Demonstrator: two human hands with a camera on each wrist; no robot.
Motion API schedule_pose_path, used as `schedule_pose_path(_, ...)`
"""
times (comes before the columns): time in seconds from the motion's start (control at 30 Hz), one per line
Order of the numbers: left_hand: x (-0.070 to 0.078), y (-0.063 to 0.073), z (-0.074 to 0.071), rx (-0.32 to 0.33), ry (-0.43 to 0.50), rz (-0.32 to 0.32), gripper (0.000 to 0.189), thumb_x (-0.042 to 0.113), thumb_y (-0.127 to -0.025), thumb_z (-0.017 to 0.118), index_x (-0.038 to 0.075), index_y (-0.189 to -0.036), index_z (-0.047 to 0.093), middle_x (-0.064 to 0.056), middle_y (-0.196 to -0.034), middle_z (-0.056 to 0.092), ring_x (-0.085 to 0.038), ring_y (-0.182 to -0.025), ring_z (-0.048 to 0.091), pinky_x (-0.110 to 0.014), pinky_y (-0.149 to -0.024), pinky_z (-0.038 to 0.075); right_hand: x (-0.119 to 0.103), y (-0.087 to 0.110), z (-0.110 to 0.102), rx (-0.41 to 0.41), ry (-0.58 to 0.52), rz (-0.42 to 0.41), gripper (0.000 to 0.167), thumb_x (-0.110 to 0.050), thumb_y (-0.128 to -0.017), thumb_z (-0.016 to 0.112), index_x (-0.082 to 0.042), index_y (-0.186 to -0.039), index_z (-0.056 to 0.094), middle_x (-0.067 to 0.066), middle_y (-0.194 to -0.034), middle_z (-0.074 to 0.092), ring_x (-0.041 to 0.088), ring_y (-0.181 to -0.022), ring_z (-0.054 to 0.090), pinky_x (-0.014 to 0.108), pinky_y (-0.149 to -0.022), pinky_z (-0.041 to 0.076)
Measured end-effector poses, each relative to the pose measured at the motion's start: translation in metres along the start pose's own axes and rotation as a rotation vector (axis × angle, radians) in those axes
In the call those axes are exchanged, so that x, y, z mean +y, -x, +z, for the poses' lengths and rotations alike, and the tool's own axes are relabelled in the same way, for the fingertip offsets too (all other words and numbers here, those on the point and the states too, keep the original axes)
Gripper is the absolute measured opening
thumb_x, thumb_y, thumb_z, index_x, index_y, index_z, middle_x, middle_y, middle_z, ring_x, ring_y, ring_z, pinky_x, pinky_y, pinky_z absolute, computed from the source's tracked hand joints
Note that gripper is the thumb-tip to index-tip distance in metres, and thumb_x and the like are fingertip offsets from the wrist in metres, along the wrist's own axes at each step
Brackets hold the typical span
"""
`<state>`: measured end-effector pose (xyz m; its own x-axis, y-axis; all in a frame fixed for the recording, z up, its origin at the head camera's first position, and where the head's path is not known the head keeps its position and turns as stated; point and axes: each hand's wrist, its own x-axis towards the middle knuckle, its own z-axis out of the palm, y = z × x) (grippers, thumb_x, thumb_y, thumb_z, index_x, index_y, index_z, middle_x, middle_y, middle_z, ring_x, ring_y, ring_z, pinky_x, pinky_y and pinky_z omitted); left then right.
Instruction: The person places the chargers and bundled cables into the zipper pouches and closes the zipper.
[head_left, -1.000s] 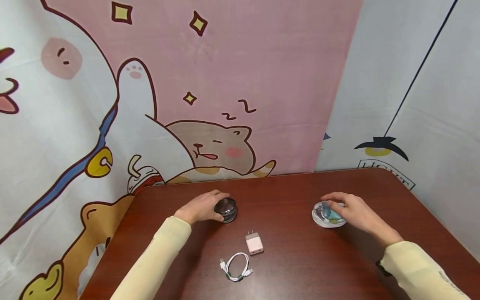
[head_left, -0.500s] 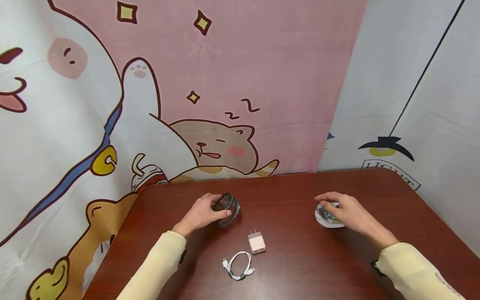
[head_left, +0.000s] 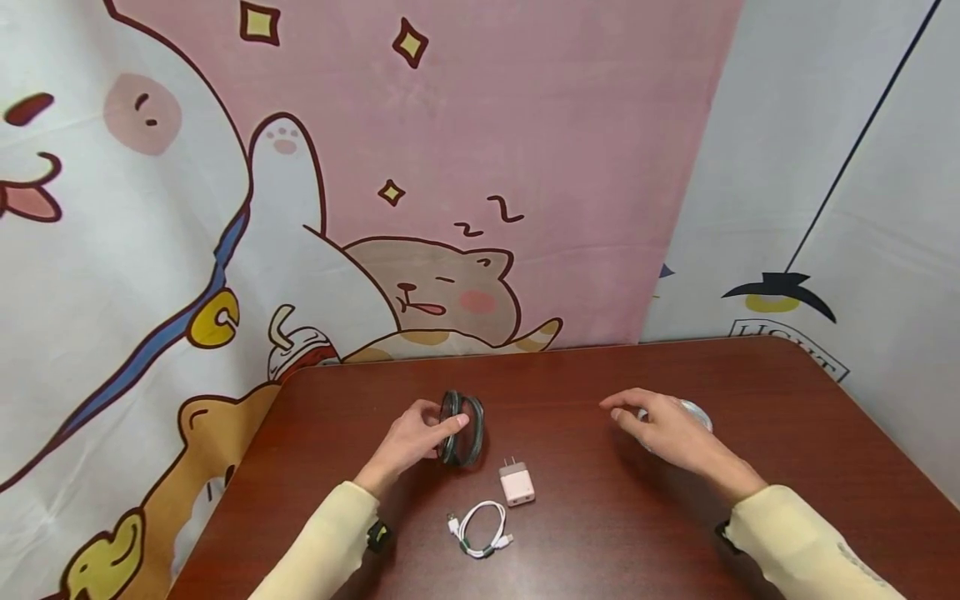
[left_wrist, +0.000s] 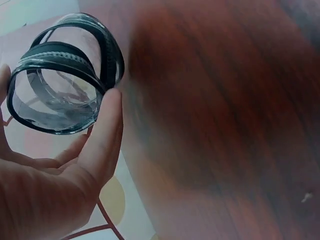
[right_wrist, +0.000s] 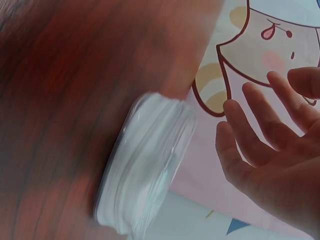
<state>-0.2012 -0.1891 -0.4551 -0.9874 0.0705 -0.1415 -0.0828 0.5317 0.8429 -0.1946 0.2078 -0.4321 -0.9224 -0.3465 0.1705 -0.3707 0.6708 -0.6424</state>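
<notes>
My left hand (head_left: 411, 440) holds a small round see-through zip pouch (head_left: 474, 440) with black trim, thumb on the near side and fingers behind. In the left wrist view the pouch (left_wrist: 59, 62) is tipped on its side, and its clear walls show two dark rims. To the right, my right hand (head_left: 666, 429) hovers over the table with fingers loosely spread, holding nothing. Partly hidden behind that hand lies a second round clear pouch with white trim (head_left: 699, 413). The right wrist view shows this white-trimmed pouch (right_wrist: 145, 165) apart from the fingers; its contents are blurred.
A pink two-port charger plug (head_left: 517, 484) lies mid-table, prongs pointing away. Nearer me is a coiled white USB cable (head_left: 462, 529) with dark green ties. The reddish-brown table (head_left: 585, 533) meets a cartoon-printed cloth (head_left: 570, 167) at its back edge.
My left hand has lifted and tilted the black-trimmed pouch from lying flat onto its side. My right hand has moved left, off the white-trimmed pouch, which stays on the table.
</notes>
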Motion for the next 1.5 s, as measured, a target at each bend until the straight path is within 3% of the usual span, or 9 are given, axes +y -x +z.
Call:
schedule_pose_path(0.1,0.002,0.003,0.003,0.001,-0.028,0.002,0.078,0.056,-0.089,0.076,-0.001,-0.138,0.053,-0.016,-0.111,0.065,-0.022,-0.085,0.069,-0.04,-0.07,0.063,-0.006,-0.001,0.006,-0.005,-0.007,-0.021,0.02,-0.014,-0.102,0.065,-0.014,-0.119,0.074,0.002,-0.116,0.072,0.014,-0.089,0.061,0.033,-0.074,0.051)
schedule_pose_path(0.17,0.002,0.004,0.005,-0.006,-0.043,-0.002,0.078,0.059,-0.089,0.074,0.001,-0.136,0.055,-0.016,-0.111,0.066,-0.022,-0.084,0.07,-0.04,-0.069,0.063,-0.009,-0.002,0.01,0.0,0.005,-0.042,0.02,-0.014,-0.101,0.066,-0.013,-0.119,0.074,0.002,-0.117,0.073,0.017,-0.098,0.065,0.039,-0.081,0.054)
schedule_pose_path(0.3,0.004,0.005,0.008,-0.023,-0.068,-0.008,0.078,0.063,-0.09,0.071,-0.001,-0.131,0.057,-0.016,-0.105,0.068,-0.022,-0.08,0.07,-0.039,-0.065,0.063,-0.017,-0.005,0.02,-0.014,0.004,-0.051,0.02,-0.014,-0.1,0.067,-0.011,-0.119,0.074,0.003,-0.118,0.073,0.028,-0.113,0.066,0.054,-0.093,0.053)
schedule_pose_path(0.4,0.006,0.006,0.01,-0.026,-0.101,-0.008,0.079,0.066,-0.089,0.069,-0.004,-0.126,0.057,-0.015,-0.097,0.067,-0.021,-0.076,0.07,-0.037,-0.061,0.062,-0.022,-0.007,0.025,-0.039,0.0,-0.049,0.021,-0.016,-0.101,0.066,-0.01,-0.119,0.074,0.005,-0.119,0.072,0.03,-0.115,0.066,0.057,-0.096,0.052)
schedule_pose_path(0.57,0.006,0.006,0.013,-0.012,-0.16,0.011,0.079,0.069,-0.089,0.066,-0.004,-0.118,0.059,-0.012,-0.087,0.065,-0.019,-0.067,0.069,-0.036,-0.055,0.061,-0.025,-0.009,0.031,-0.059,0.018,-0.051,0.021,-0.018,-0.101,0.066,-0.011,-0.119,0.074,0.004,-0.118,0.073,0.029,-0.113,0.067,0.055,-0.094,0.054)
schedule_pose_path(0.73,0.005,0.006,0.02,0.003,-0.203,0.035,0.076,0.069,-0.091,0.064,0.001,-0.124,0.059,-0.012,-0.091,0.067,-0.017,-0.062,0.066,-0.034,-0.051,0.058,-0.027,-0.009,0.035,-0.074,0.023,-0.038,0.021,-0.018,-0.1,0.066,-0.012,-0.118,0.074,0.004,-0.118,0.073,0.029,-0.112,0.067,0.054,-0.093,0.054)
schedule_pose_path(0.97,0.006,0.005,0.026,-0.024,-0.194,0.075,0.071,0.063,-0.093,0.065,0.006,-0.134,0.055,-0.015,-0.104,0.067,-0.019,-0.072,0.067,-0.034,-0.05,0.058,-0.033,-0.011,0.043,-0.08,0.041,-0.076,0.02,-0.019,-0.098,0.068,-0.013,-0.115,0.076,0.001,-0.115,0.073,0.025,-0.11,0.068,0.05,-0.092,0.054)
schedule_pose_path(1.33,0.013,0.007,0.025,-0.065,-0.131,0.019,0.073,0.06,-0.091,0.068,0.001,-0.132,0.053,-0.015,-0.104,0.066,-0.022,-0.083,0.068,-0.038,-0.057,0.061,-0.047,-0.025,0.065,-0.093,0.051,-0.077,0.02,-0.024,-0.097,0.07,-0.014,-0.113,0.077,-0.005,-0.109,0.073,0.019,-0.103,0.069,0.045,-0.086,0.055)
schedule_pose_path(1.5,0.013,0.008,0.026,-0.072,-0.125,0.017,0.077,0.064,-0.091,0.067,0.0,-0.132,0.055,-0.016,-0.108,0.067,-0.023,-0.086,0.068,-0.038,-0.061,0.061,-0.052,-0.032,0.08,-0.098,0.075,-0.147,0.029,-0.024,-0.099,0.07,-0.014,-0.126,0.073,-0.002,-0.118,0.072,0.02,-0.108,0.069,0.047,-0.089,0.056)
